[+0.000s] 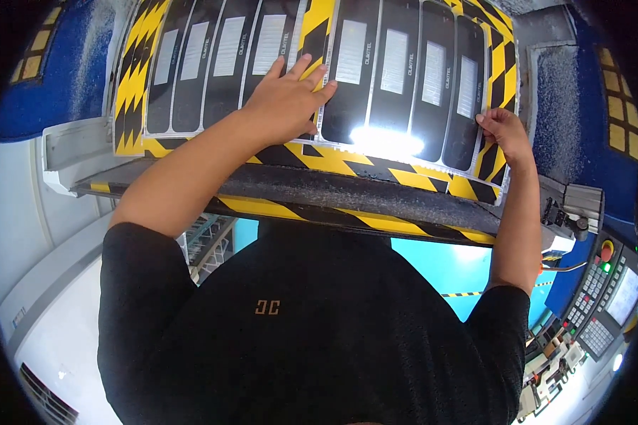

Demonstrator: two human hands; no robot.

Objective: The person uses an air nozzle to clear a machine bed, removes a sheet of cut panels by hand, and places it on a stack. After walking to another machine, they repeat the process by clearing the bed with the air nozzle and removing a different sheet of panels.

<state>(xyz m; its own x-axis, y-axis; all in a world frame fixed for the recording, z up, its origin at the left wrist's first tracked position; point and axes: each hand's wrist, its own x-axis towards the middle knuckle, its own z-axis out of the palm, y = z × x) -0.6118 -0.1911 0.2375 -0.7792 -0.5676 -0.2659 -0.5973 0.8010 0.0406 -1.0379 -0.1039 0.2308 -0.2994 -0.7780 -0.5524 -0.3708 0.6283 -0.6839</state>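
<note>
One spread left hand (287,101) on black panels (346,108) at twelve o'clock, right hand (505,131) pinching their edge at two: I'd press evenly.

lol ok, four black windowed panels (434,78) between left hand (290,103) and right hand (507,134), four more under or left of the left.

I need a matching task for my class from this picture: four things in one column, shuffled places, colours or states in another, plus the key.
Column one:
1. Left hand
2. Right hand
3. Control panel
4. Shirt

Column two:
A. At the picture's far right
B. Fingers spread, near the top middle
C. Plain black with a small emblem
D. At the rightmost black panel's right edge

Pairs: 1-B, 2-D, 3-A, 4-C
</note>
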